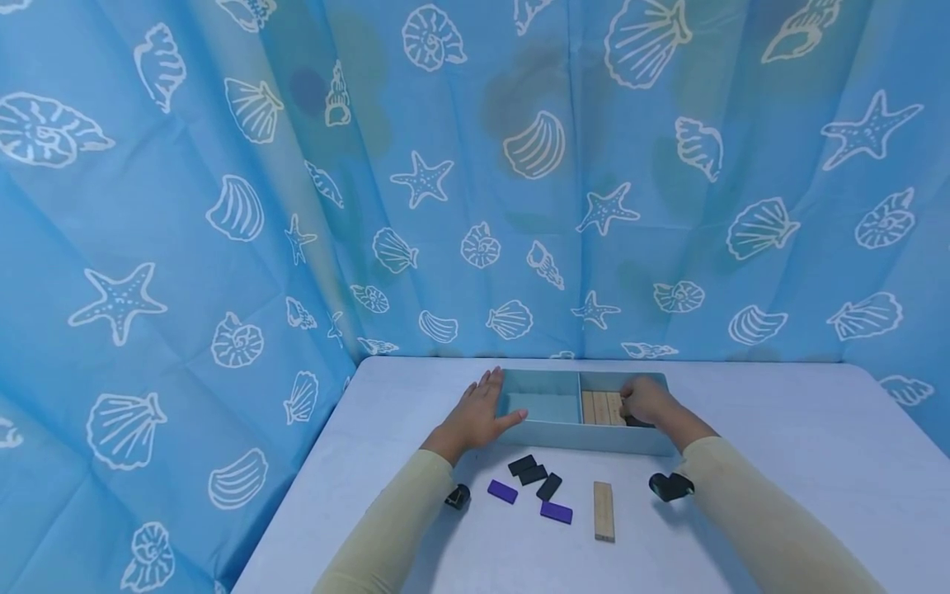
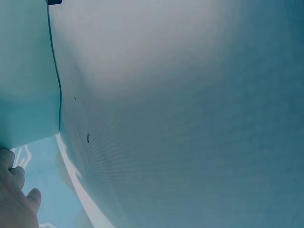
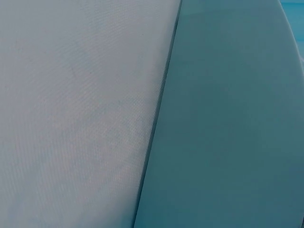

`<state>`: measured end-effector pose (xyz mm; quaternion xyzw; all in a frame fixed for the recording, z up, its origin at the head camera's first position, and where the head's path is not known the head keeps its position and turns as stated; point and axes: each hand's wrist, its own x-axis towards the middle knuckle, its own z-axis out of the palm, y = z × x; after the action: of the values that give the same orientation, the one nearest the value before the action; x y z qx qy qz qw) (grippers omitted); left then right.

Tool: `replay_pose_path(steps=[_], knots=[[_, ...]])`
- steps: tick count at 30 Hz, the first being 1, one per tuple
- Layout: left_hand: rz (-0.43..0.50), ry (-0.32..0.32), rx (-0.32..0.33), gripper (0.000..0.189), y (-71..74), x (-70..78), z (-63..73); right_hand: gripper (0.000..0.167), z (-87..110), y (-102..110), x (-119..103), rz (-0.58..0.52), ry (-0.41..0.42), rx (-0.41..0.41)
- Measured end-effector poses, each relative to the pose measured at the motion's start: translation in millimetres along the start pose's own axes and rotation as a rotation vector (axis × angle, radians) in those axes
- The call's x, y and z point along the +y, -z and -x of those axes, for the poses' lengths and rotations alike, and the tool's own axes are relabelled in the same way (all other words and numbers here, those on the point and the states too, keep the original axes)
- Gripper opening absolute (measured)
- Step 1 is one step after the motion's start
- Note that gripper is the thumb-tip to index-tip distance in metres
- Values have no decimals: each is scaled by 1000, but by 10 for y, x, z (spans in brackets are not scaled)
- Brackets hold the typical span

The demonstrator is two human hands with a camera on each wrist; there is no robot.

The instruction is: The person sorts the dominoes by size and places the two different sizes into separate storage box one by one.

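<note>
A grey-blue box [image 1: 594, 437] with a divider stands at the back of the table. My left hand [image 1: 478, 417] rests at its left end, fingers straight and thumb stretched over the front rim; its fingertips also show beside the box wall [image 2: 28, 109] in the left wrist view. Inside the right compartment, several wooden blocks [image 1: 599, 407] lie side by side. My right hand [image 1: 649, 400] reaches in there, its curled fingers pinching at the rightmost block, mostly hidden by the hand. Only the box's outer wall [image 3: 223, 118] and the table appear in the right wrist view.
In front of the box lie several small black tiles [image 1: 533, 475], a purple tile [image 1: 502, 492] and another purple tile [image 1: 557, 512]. One wooden block [image 1: 604, 511] lies to their right. A blue shell-patterned curtain [image 1: 475, 206] hangs behind the table [image 1: 401, 404].
</note>
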<state>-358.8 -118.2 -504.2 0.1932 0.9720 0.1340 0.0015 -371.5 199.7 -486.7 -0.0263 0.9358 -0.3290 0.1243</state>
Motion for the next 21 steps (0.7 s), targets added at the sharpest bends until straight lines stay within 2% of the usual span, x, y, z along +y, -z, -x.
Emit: replay_pose_path(steps=[7,14,17,21], knots=[[-2,-5,14,101,4,9,-26,38,58,58,-32,21,26,3],[11,7,22,96,18,18,-46,38,205,163,-115,18,63,-8],[14,15,18,97,19,17,-26,41,278,180,-159,-38,54,-17],[43,17,13,97,4,21,0,44,370,194,-184,-149,2,-15]])
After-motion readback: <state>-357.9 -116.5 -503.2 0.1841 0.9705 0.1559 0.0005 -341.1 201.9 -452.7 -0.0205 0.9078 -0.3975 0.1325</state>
